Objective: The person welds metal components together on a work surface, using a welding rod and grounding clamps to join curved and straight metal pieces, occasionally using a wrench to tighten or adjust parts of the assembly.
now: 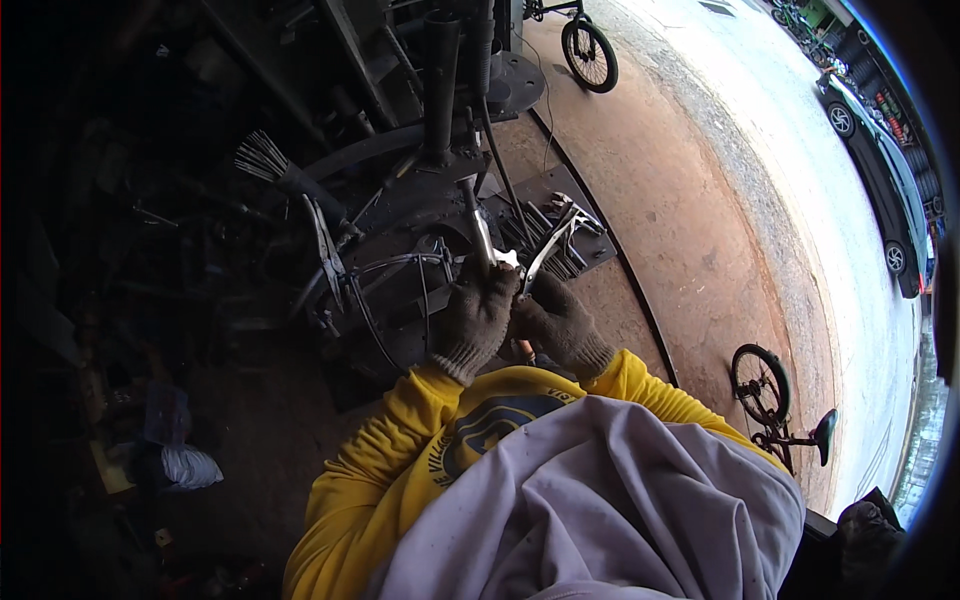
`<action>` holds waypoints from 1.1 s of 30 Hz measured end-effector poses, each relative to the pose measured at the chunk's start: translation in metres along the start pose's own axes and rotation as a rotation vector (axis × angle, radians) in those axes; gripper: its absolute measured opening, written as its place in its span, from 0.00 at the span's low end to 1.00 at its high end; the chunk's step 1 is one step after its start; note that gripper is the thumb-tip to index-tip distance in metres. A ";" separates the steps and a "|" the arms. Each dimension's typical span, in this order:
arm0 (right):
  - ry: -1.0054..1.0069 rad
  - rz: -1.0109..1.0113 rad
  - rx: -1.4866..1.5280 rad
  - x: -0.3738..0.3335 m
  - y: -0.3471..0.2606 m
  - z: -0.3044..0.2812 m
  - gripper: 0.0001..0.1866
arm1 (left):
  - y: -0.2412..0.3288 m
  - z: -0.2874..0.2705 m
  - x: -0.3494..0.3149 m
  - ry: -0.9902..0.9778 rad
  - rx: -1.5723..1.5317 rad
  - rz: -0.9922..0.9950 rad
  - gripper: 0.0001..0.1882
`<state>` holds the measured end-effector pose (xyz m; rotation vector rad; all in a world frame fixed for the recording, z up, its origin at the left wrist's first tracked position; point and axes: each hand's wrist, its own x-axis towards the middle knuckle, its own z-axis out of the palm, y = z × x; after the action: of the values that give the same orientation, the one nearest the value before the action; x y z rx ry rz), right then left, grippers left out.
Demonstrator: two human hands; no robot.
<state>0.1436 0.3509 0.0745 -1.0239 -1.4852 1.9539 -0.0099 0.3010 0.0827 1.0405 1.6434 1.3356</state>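
Both my hands wear dark, dirty knit gloves and work close together over the bench. My left hand (pixel 475 318) is wrapped around the lower end of a shiny metal tube (pixel 482 235), which points away from me and has a flat end. My right hand (pixel 563 322) grips the handles of locking pliers (pixel 545 248), whose jaws reach forward and to the right. A small bright metal part (pixel 508 258) shows between the hands; what it joins to is hidden by the gloves. Another pair of locking pliers (pixel 325 250) lies left of my left hand.
A dark round metal bench (pixel 385 210) bears a thin wire hoop (pixel 372 322), an upright post (pixel 440 90) and a bundle of thin rods (pixel 262 155). More rods lie on a metal plate (pixel 590 252). Bicycles (pixel 762 385) stand right; a dark car (pixel 880 190) is beyond.
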 end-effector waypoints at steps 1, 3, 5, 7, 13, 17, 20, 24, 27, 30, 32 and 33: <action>-0.010 0.007 0.005 0.006 0.005 -0.014 0.25 | 0.014 0.011 0.006 -0.070 0.232 0.026 0.21; 0.234 -0.011 0.001 0.026 0.015 -0.041 0.19 | 0.033 0.029 0.015 -0.134 0.495 0.132 0.27; 0.309 -0.136 0.065 0.057 0.010 -0.066 0.16 | 0.046 0.031 0.019 -0.117 0.541 0.262 0.29; 0.368 -0.152 -0.060 0.105 -0.008 -0.098 0.19 | 0.045 0.022 0.020 -0.017 0.450 0.156 0.27; 0.461 -0.121 -0.527 0.354 -0.096 -0.161 0.26 | 0.025 -0.017 -0.010 0.272 0.337 -0.063 0.21; 0.224 -0.183 -1.080 0.437 -0.169 -0.116 0.25 | 0.015 -0.030 -0.056 0.409 0.469 -0.072 0.16; 0.102 -0.170 -1.109 0.499 -0.186 -0.106 0.33 | 0.025 -0.029 -0.071 0.476 0.472 -0.168 0.15; 0.208 -0.233 -1.259 0.511 -0.167 -0.080 0.28 | 0.026 -0.016 -0.094 0.656 0.309 -0.223 0.14; 0.345 -0.320 -1.299 0.486 -0.159 -0.067 0.26 | 0.016 -0.018 -0.111 0.671 0.395 -0.282 0.15; 0.365 -0.380 -1.362 0.477 -0.160 -0.065 0.25 | 0.013 -0.019 -0.115 0.696 0.447 -0.322 0.14; 0.463 -0.413 -1.273 0.490 -0.155 -0.086 0.30 | 0.017 -0.026 -0.102 0.688 0.421 -0.274 0.14; 0.498 -0.418 -1.178 0.502 -0.152 -0.102 0.35 | 0.019 -0.034 -0.091 0.682 0.516 -0.198 0.15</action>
<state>-0.0900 0.8315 0.0685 -1.3157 -2.2662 0.3542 -0.0048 0.2069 0.1125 0.6870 2.6263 1.2280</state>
